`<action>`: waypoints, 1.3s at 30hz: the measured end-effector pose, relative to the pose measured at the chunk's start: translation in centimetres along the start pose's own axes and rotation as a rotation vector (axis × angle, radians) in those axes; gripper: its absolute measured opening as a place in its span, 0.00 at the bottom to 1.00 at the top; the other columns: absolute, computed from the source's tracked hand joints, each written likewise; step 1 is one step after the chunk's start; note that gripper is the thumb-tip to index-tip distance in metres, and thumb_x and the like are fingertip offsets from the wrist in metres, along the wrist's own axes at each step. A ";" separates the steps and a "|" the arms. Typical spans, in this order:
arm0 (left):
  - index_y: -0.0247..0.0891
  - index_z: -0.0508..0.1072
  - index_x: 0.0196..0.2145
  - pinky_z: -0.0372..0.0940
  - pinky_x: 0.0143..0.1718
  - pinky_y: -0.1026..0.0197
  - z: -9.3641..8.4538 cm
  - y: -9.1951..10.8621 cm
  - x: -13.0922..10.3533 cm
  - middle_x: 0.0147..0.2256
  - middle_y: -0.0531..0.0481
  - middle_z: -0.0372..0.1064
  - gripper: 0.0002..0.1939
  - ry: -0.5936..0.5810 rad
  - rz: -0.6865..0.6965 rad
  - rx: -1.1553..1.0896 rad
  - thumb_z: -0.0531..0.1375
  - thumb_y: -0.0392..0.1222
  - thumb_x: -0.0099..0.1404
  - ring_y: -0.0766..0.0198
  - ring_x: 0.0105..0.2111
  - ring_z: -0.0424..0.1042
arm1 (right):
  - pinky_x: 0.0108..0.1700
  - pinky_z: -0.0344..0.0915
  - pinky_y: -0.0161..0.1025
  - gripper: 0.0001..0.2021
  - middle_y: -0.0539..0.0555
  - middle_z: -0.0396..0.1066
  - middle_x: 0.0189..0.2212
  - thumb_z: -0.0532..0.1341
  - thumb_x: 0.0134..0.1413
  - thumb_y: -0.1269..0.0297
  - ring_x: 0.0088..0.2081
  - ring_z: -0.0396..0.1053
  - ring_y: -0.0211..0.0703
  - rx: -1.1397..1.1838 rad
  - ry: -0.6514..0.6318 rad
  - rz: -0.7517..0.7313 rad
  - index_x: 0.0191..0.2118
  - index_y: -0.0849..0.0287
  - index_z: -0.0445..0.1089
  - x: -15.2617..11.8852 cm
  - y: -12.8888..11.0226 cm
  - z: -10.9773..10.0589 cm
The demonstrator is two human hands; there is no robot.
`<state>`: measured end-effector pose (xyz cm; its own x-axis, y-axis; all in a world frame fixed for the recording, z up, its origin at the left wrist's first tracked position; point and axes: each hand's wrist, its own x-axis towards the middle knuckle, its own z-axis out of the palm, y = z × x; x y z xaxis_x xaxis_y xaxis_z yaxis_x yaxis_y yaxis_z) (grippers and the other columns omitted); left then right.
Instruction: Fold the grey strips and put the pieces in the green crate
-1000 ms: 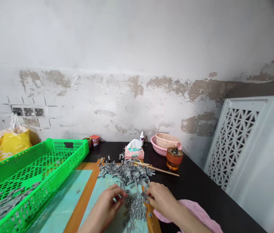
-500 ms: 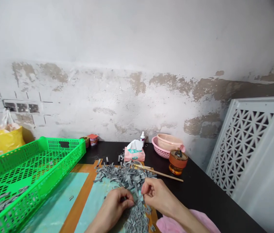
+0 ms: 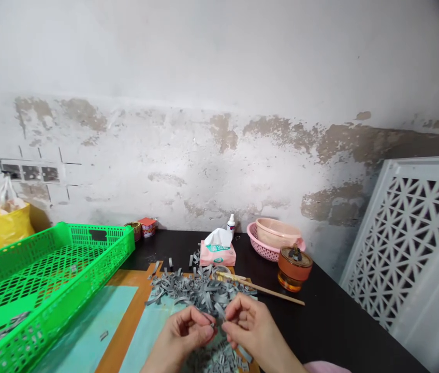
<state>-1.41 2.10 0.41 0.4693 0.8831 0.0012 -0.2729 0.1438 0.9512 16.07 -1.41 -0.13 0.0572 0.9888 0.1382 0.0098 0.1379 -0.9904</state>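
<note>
Grey strips lie heaped on the taped blue-green sheet in front of me. Nearer to me is a pile of small grey pieces, partly hidden by my hands. My left hand pinches a small grey piece between thumb and index finger. Close to its right, my right hand has its fingers bent and pinched around a grey strip at the heap's near edge. The fingertips of the two hands are a small distance apart.
A green crate with grey pieces stands left. Behind the heap are a tissue box and a white bottle. A wooden stick, pink basket, and amber jar are at right. A yellow bag hangs far left.
Both hands have come up from the small pieces and drawn closer together, and a small piece now shows in my left fingertips. The view has shifted slightly.
</note>
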 end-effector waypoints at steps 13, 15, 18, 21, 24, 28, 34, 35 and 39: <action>0.36 0.73 0.19 0.61 0.30 0.64 0.4 -0.3 -0.3 0.29 0.50 0.74 0.14 0.055 0.083 -0.004 0.75 0.40 0.40 0.65 0.27 0.68 | 0.23 0.60 0.32 0.21 0.47 0.67 0.19 0.68 0.43 0.46 0.19 0.62 0.34 0.028 -0.129 0.112 0.31 0.61 0.73 -0.9 0.4 -0.3; 0.36 0.75 0.20 0.61 0.30 0.64 0.3 -0.3 -0.3 0.29 0.50 0.74 0.14 0.051 0.064 -0.012 0.75 0.41 0.41 0.64 0.27 0.69 | 0.23 0.58 0.31 0.20 0.47 0.66 0.20 0.68 0.45 0.47 0.19 0.61 0.33 0.009 -0.147 0.111 0.31 0.61 0.73 -1.0 0.5 -0.4; 0.37 0.79 0.27 0.60 0.28 0.65 0.1 -0.3 -0.3 0.24 0.52 0.73 0.15 0.016 0.006 0.001 0.75 0.44 0.42 0.67 0.24 0.67 | 0.22 0.55 0.30 0.18 0.46 0.64 0.20 0.66 0.48 0.48 0.19 0.60 0.31 -0.016 -0.173 0.110 0.32 0.61 0.72 -1.0 0.5 -0.5; 0.36 0.82 0.30 0.59 0.28 0.65 0.2 -0.3 -0.3 0.19 0.52 0.71 0.18 -0.018 -0.032 0.017 0.76 0.47 0.42 0.68 0.22 0.65 | 0.21 0.54 0.29 0.18 0.45 0.62 0.19 0.65 0.49 0.48 0.18 0.59 0.31 -0.027 -0.187 0.104 0.31 0.61 0.70 -0.9 0.4 -0.5; 0.36 0.82 0.30 0.61 0.27 0.66 0.4 -0.4 -0.3 0.20 0.51 0.73 0.19 -0.048 -0.058 -0.022 0.76 0.47 0.41 0.69 0.22 0.67 | 0.21 0.54 0.28 0.19 0.45 0.62 0.18 0.65 0.49 0.47 0.18 0.58 0.30 -0.034 -0.190 0.102 0.30 0.61 0.69 -0.9 0.4 -0.4; 0.35 0.82 0.31 0.63 0.27 0.67 0.2 -0.8 -0.2 0.22 0.50 0.75 0.19 -0.053 -0.098 -0.087 0.76 0.46 0.41 0.69 0.22 0.70 | 0.19 0.53 0.28 0.20 0.44 0.62 0.15 0.64 0.50 0.46 0.16 0.56 0.30 -0.021 -0.183 0.114 0.31 0.60 0.67 -1.0 0.2 -0.2; 0.35 0.76 0.28 0.67 0.27 0.66 0.0 -1.0 -0.2 0.25 0.45 0.79 0.17 0.038 -0.120 -0.067 0.74 0.48 0.48 0.62 0.27 0.76 | 0.19 0.55 0.28 0.20 0.45 0.64 0.16 0.63 0.51 0.46 0.16 0.58 0.31 -0.010 -0.178 0.093 0.30 0.61 0.67 -1.1 -0.1 -0.2; 0.35 0.74 0.28 0.68 0.27 0.65 0.1 -1.0 -0.2 0.25 0.46 0.79 0.17 0.044 -0.127 -0.078 0.73 0.49 0.48 0.61 0.27 0.77 | 0.20 0.56 0.28 0.19 0.45 0.64 0.16 0.64 0.50 0.47 0.17 0.58 0.31 -0.011 -0.167 0.094 0.31 0.62 0.67 -1.1 -0.1 -0.2; 0.36 0.75 0.35 0.70 0.31 0.63 -0.1 -0.9 -0.1 0.30 0.45 0.79 0.20 0.035 -0.140 -0.106 0.73 0.50 0.49 0.61 0.30 0.78 | 0.21 0.57 0.28 0.17 0.47 0.66 0.19 0.67 0.46 0.52 0.19 0.60 0.31 -0.004 -0.119 0.091 0.31 0.63 0.70 -1.1 0.1 -0.1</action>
<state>-1.26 1.86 -0.48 0.4803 0.8657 -0.1412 -0.2947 0.3109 0.9036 16.11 -2.51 -0.36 -0.0605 0.9971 0.0469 0.0139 0.0478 -0.9988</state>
